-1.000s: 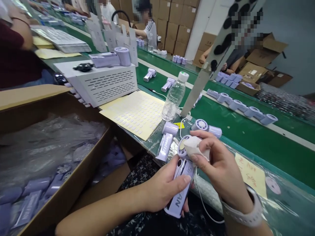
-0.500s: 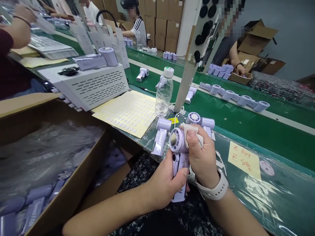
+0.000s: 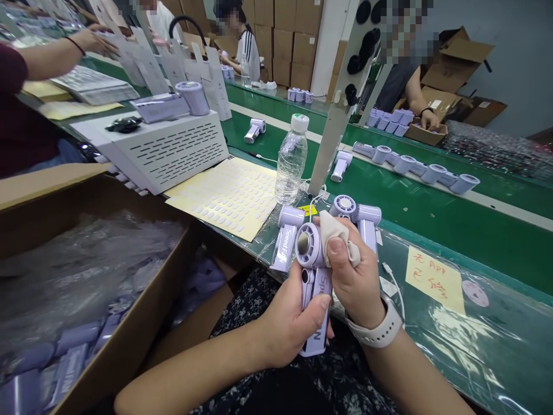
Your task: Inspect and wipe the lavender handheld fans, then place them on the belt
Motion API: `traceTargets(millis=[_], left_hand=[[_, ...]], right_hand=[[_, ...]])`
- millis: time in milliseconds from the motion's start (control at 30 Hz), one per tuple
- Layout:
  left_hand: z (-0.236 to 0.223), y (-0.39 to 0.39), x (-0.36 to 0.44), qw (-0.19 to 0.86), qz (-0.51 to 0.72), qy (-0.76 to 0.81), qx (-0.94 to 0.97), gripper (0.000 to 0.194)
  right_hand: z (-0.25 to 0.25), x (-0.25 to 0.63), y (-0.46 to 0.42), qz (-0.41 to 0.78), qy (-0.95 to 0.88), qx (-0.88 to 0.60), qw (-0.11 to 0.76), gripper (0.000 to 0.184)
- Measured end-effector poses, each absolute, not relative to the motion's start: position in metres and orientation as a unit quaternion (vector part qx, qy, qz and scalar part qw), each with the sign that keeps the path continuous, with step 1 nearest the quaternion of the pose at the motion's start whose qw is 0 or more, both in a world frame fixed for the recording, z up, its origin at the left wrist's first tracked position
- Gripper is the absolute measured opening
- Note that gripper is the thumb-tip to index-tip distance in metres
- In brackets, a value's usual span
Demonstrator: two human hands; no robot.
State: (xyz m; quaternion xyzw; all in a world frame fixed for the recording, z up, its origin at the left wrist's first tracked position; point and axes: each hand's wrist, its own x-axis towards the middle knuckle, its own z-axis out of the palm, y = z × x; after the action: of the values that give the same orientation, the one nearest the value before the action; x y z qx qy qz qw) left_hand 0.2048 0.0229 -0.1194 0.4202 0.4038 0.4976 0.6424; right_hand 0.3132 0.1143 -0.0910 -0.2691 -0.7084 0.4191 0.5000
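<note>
A lavender handheld fan (image 3: 307, 245) stands nearly upright over my lap, its round vented head at the top. My left hand (image 3: 287, 320) is wrapped round its handle, covering part of the lettering. A crumpled white cloth (image 3: 334, 227) is pinched in my right hand (image 3: 356, 271) and pressed against the side of the fan's head. My fingers behind the fan are partly hidden. Just past my hands lie another fan marked Speed FAN (image 3: 285, 239) and two more, one with its vented face (image 3: 344, 204) up.
A cardboard box (image 3: 142, 294) of fans and plastic film stands at my left. Ahead are a sticker sheet (image 3: 228, 199), a water bottle (image 3: 290, 164), a white metal case (image 3: 173, 147) and a post (image 3: 328, 141). Fans line the green conveyor (image 3: 496, 227). Co-workers sit around it.
The white cloth has shifted slightly on the fan's head, and more of it shows. My left hand keeps its grip. The view has moved a little; a co-worker's arm at left reaches farther out.
</note>
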Motion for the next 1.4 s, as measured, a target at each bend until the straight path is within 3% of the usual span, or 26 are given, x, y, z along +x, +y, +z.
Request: traceTargets(millis=[100,267,500,600,733,867,967,1067,1133,1233,1300,1400], left_hand=[[-0.128,0.021,0.205,0.654,0.508,0.366,0.425,0.073],[-0.128,0.02,0.204,0.667,0.544,0.323,0.394,0.054],[-0.112,0.02,0.19,0.727,0.556,0.219,0.338,0.033],[-0.112,0.021,0.185,0.721,0.565,0.218,0.336,0.03],[-0.117,0.023,0.183,0.681,0.6,0.252,0.336,0.029],[-0.117,0.034,0.181,0.644,0.551,0.314,0.428,0.038],[-0.108,0.048,0.164,0.49,0.444,0.447,0.602,0.031],[-0.102,0.063,0.136,0.244,0.388,0.606,0.651,0.034],[-0.103,0.073,0.123,0.171,0.316,0.7,0.617,0.042],[-0.109,0.087,0.119,0.185,0.155,0.768,0.593,0.079],[-0.114,0.095,0.121,0.202,0.111,0.772,0.592,0.092],[-0.119,0.101,0.112,0.26,0.181,0.76,0.567,0.094]], right_hand=[[-0.091,0.314,0.114,0.387,-0.711,-0.278,0.516,0.029],[-0.087,0.317,0.122,0.336,-0.713,-0.293,0.542,0.033],[-0.071,0.322,0.14,0.391,-0.721,-0.37,0.436,0.048],[-0.07,0.319,0.163,0.415,-0.715,-0.363,0.43,0.058],[-0.072,0.319,0.175,0.272,-0.772,-0.399,0.414,0.085],[-0.07,0.321,0.145,0.484,-0.769,-0.282,0.307,0.081],[-0.066,0.344,0.133,0.54,-0.705,-0.294,0.354,0.077],[-0.071,0.41,0.149,0.422,-0.665,-0.449,0.422,0.086],[-0.083,0.474,0.166,0.252,-0.695,-0.586,0.331,0.085],[-0.104,0.57,0.18,0.052,-0.693,-0.711,0.111,0.072],[-0.11,0.614,0.178,-0.003,-0.652,-0.753,0.088,0.069],[-0.105,0.635,0.175,-0.121,-0.583,-0.794,0.119,0.074]])
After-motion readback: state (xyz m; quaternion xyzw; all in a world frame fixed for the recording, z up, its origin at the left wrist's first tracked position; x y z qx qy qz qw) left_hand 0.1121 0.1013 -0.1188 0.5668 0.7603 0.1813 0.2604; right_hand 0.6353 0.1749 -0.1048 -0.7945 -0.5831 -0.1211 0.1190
